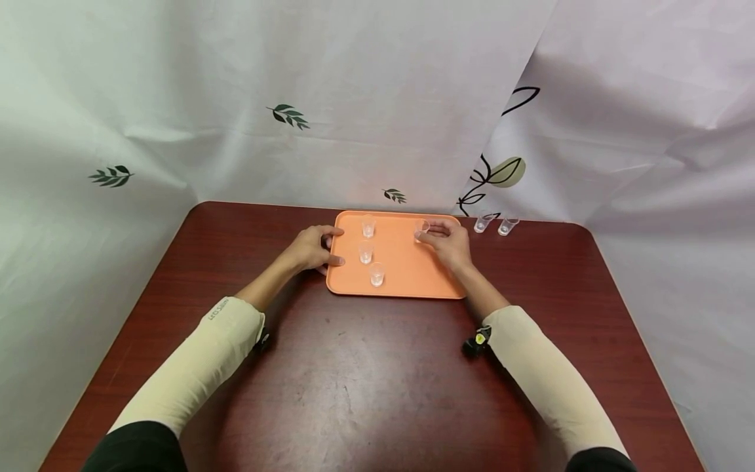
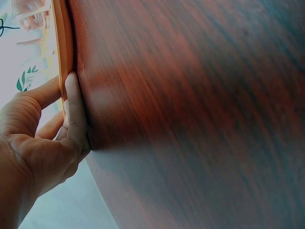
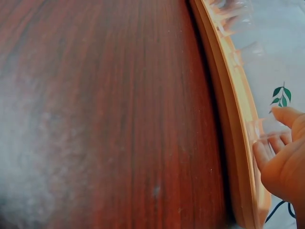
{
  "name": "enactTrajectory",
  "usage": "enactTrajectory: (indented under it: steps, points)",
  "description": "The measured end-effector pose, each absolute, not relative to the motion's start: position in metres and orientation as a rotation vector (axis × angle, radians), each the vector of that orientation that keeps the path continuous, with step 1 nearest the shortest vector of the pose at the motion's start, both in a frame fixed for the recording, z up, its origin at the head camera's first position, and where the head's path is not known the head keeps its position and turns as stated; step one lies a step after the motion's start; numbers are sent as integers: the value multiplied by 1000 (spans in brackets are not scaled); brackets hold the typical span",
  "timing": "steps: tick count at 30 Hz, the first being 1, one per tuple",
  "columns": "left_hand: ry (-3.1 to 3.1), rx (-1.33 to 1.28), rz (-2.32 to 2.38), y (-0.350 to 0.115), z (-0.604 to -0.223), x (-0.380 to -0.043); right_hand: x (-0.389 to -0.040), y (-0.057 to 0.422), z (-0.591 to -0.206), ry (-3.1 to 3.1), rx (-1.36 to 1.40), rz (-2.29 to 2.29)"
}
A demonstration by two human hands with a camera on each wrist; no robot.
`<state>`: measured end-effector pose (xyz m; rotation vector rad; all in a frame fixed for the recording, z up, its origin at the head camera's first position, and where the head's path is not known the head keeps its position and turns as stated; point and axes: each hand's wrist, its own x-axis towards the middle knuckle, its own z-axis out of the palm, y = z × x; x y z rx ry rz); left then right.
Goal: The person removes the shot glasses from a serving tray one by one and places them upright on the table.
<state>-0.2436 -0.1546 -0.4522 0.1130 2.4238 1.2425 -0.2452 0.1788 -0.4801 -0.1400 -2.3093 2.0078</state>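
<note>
An orange tray (image 1: 395, 287) lies near the far edge of the dark red table. My left hand (image 1: 314, 249) grips its left edge, with some fingertips over the rim; in the left wrist view the fingers (image 2: 74, 109) lie along the tray's outer side. Three small clear cups stand in a rough column on the tray's left half: a back cup (image 1: 368, 227), a middle cup (image 1: 366, 253) and a front cup (image 1: 377, 275). Over the tray's back right, my right hand (image 1: 451, 244) pinches another clear cup (image 1: 421, 227) between thumb and fingers.
Right of the tray, near the table's back edge, are two more clear cups, a nearer one (image 1: 482, 223) and a farther one (image 1: 507, 226), both looking tilted in the head view. A white curtain (image 1: 377, 131) with leaf prints hangs right behind the table (image 1: 354, 380).
</note>
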Motion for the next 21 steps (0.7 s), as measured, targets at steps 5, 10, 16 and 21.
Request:
enactTrajectory:
  steps: [5, 10, 16, 21]
  points:
    - [2423, 118, 1247, -154, -452, -244, -242, 180, -480, -2284, -140, 2024]
    - [2426, 119, 1241, -154, -453, -244, -239, 182, -483, -2271, -132, 2031]
    - [2424, 123, 1239, -155, -453, -244, -234, 188, -484, -2264, -129, 2021]
    - [2425, 123, 1239, -155, -454, -245, -228, 193, -481, -2248, -106, 2026]
